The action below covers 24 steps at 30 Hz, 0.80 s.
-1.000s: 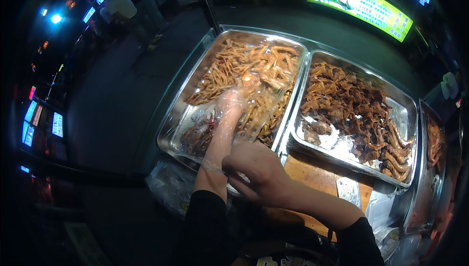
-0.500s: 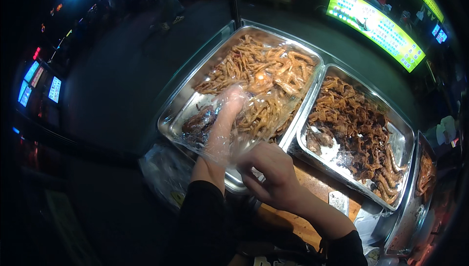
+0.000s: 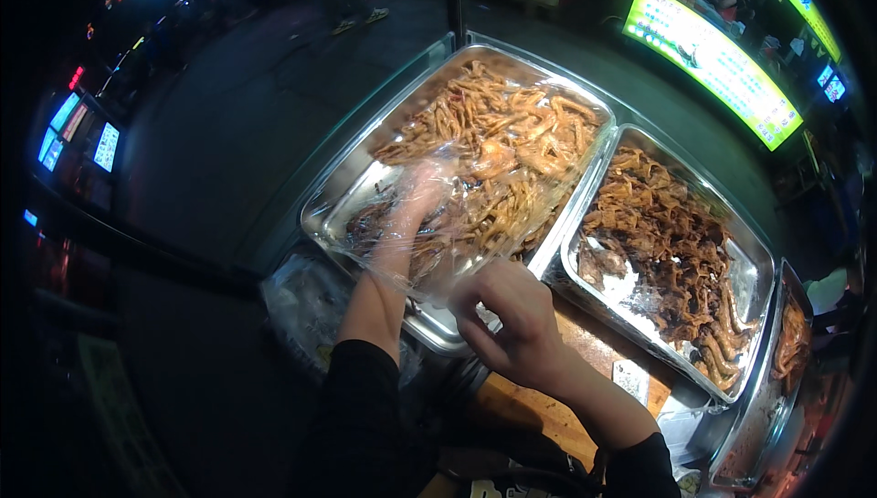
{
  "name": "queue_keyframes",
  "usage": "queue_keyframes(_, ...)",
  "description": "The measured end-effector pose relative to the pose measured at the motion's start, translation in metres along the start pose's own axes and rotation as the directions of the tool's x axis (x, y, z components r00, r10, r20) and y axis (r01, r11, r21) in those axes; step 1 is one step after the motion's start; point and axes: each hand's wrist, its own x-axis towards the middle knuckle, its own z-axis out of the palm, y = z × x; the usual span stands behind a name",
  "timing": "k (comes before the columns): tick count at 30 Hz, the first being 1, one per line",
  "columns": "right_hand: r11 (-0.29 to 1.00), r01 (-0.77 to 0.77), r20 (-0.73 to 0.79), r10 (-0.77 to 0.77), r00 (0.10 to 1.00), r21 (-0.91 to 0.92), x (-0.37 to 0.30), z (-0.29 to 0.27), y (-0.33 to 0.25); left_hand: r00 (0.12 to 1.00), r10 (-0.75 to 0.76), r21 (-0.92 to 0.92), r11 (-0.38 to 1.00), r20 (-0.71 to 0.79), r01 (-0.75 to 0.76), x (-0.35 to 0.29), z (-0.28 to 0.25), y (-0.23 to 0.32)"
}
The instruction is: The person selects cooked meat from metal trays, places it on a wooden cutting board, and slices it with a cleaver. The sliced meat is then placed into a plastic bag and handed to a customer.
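Bag [image 3: 440,260] of clear plastic is being worn over the left hand [image 3: 427,185] and is being spread above the left tray [image 3: 354,201]. Its near edge is being pinched by the right hand [image 3: 510,315], whose fingers are being bent inward, just beside the left forearm [image 3: 376,304]. The left hand is being blurred by the shiny film, so it cannot be told whether some food is being grasped by it or its fingers are being held loose. Around this hand, two kinds of food are being displayed: light brown pieces [image 3: 525,123] toward the far end, and darker pieces [image 3: 367,226] near the left side. Dark brown meat [image 3: 653,224] is being held in the right tray [image 3: 754,271], and one more tray [image 3: 733,457] is being seen further right. Below, the board [image 3: 539,418] is being partly covered by the right forearm [image 3: 598,399]. Beyond the trays, a green sign [image 3: 713,64] is being lit.
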Motion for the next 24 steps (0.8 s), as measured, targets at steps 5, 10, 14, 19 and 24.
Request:
queue_keyframes(5,1.0,-0.019,0.013,0.019,1.0,-0.021,-0.001,-0.001,0.0,0.993,-0.044,0.02,0.999,-0.114,0.046,0.014,0.017,-0.001)
queue_keyframes(10,1.0,-0.018,0.004,0.018,1.0,-0.012,-0.001,-0.002,0.001,0.997,-0.04,-0.135,0.99,-0.061,0.031,0.013,0.01,0.017)
queue_keyframes(14,1.0,-0.022,0.004,0.022,1.0,-0.009,-0.001,-0.002,0.002,0.972,0.102,-0.066,0.991,-0.211,-0.118,0.01,0.008,0.017)
queue_keyframes(19,1.0,-0.024,0.01,0.024,1.0,0.006,-0.001,0.0,0.003,0.961,0.259,-0.226,0.934,-0.101,-0.275,0.003,0.013,0.008)
queue_keyframes(24,0.999,-0.038,0.02,0.038,0.999,-0.001,-0.001,0.0,0.003,0.98,0.195,0.054,0.98,-0.043,-0.193,0.002,0.017,0.007)
